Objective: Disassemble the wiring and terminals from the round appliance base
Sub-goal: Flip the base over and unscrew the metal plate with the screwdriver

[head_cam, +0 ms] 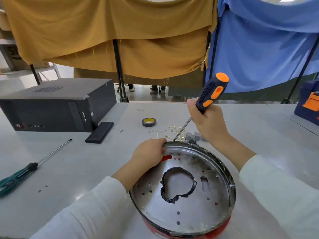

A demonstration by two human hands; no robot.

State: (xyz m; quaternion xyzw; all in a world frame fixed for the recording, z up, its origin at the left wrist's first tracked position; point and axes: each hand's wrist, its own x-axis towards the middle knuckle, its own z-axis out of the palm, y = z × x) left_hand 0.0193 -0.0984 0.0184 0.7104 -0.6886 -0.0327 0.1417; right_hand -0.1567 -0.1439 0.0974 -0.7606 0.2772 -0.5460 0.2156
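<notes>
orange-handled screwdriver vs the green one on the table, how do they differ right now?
The orange-and-black screwdriver is gripped in the right hand; the green screwdriver lies loose on the table, untouched. The orange-and-black one stands tilted with its tip down at the far rim of the round base; the green one lies flat, well to the left of the base. The orange-and-black handle looks thicker. Both have bare metal shafts.

Left hand point(148, 152) curls, fingers hooked at twelve o'clock; right hand point(205, 119) fisted, raised toward one o'clock.
</notes>
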